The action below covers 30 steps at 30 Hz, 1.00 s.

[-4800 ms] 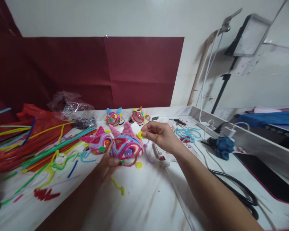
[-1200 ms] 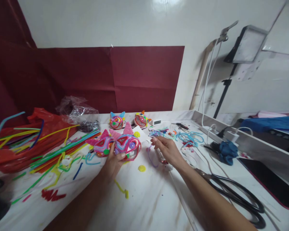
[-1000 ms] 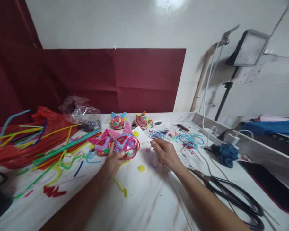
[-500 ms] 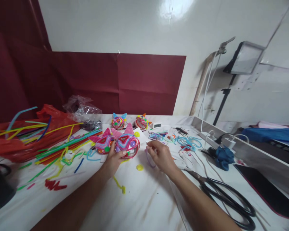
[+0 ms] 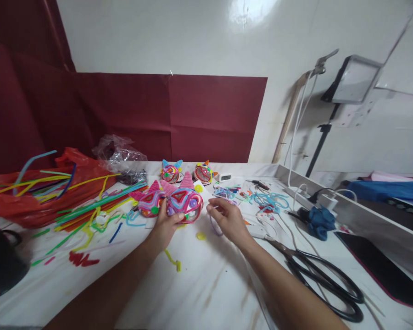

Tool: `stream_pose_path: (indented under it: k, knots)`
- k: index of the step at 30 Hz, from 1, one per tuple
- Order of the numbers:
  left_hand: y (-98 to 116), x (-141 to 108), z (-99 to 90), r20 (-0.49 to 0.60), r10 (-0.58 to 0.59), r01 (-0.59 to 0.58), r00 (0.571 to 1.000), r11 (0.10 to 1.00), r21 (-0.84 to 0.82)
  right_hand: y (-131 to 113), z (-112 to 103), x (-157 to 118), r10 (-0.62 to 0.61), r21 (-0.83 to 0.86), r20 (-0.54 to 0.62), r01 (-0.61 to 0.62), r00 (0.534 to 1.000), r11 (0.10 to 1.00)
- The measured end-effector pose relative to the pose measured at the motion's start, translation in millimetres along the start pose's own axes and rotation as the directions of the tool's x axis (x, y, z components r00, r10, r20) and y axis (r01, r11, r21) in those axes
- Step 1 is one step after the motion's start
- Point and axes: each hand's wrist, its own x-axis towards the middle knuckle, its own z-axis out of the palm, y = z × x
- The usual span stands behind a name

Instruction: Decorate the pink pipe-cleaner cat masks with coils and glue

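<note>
My left hand (image 5: 165,229) grips a pipe-cleaner cat mask (image 5: 186,204), with the thumb on its front and pink pointed ears on top. Pink, purple and blue strands cover the mask, with coloured pom-poms among them. To the right of the mask, my right hand (image 5: 227,220) is closed in a pinch just above the table. A thin purple pipe cleaner (image 5: 214,226) curves down from its fingertips; the exact grip on it is partly hidden. A yellow round piece (image 5: 201,236) lies between my hands.
Loose pipe cleaners (image 5: 99,206) and a red plastic bag (image 5: 86,183) cover the left side. Two small cat-like pieces (image 5: 170,173) stand at the back. Large black scissors (image 5: 316,270), a glue gun (image 5: 259,230), a blue cloth flower (image 5: 320,222) and a dark tablet (image 5: 382,270) lie right.
My right hand's fingertips have shifted slightly left and up, towards the mask. The whole view has moved a little. My left hand keeps its hold on the mask.
</note>
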Motion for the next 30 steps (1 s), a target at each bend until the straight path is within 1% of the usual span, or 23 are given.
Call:
stream_pose_path:
  k: [2,4,6,8,13,15,17,21,23,30]
  knots:
    - [-1,-1,0.7,-0.003,-0.014,0.014,1.000,1.000,0.003,4,-3,5,-0.004,0.018,-0.045,0.005,0.999,1.000]
    - [-3,-3,2.0,0.024,-0.020,0.019,1.000,1.000,0.015,8,-4,8,-0.008,0.035,-0.074,0.011,0.997,0.999]
    - [-5,-4,3.3,0.056,-0.026,0.024,0.998,0.999,0.038,11,-5,11,-0.012,0.051,-0.092,0.017,0.996,0.999]
    - [-9,-4,3.5,0.062,-0.037,0.033,0.997,0.998,0.062,12,-4,12,-0.017,0.065,-0.104,0.024,0.994,0.998]
    - [-25,1,-1.7,-0.019,-0.065,0.066,0.998,0.995,0.074,11,-3,13,-0.038,0.088,-0.100,0.047,0.994,0.995]
    - [-28,1,-2.6,-0.042,-0.079,0.082,0.996,0.994,0.077,10,-4,13,-0.047,0.089,-0.089,0.055,0.995,0.995]
    - [-26,-1,-1.0,-0.030,-0.090,0.093,0.995,0.992,0.083,8,-5,12,-0.054,0.083,-0.081,0.061,0.995,0.995]
    - [-15,-8,6.4,0.028,-0.090,0.087,0.996,0.991,0.099,5,-7,12,-0.064,0.065,-0.073,0.069,0.995,0.996]
    - [-12,-11,9.2,0.030,-0.087,0.083,0.996,0.992,0.098,4,-8,11,-0.068,0.056,-0.071,0.072,0.995,0.996]
    - [-11,-11,8.7,0.060,-0.093,0.090,0.994,0.995,0.050,1,-8,9,-0.070,0.034,-0.078,0.072,0.994,0.997]
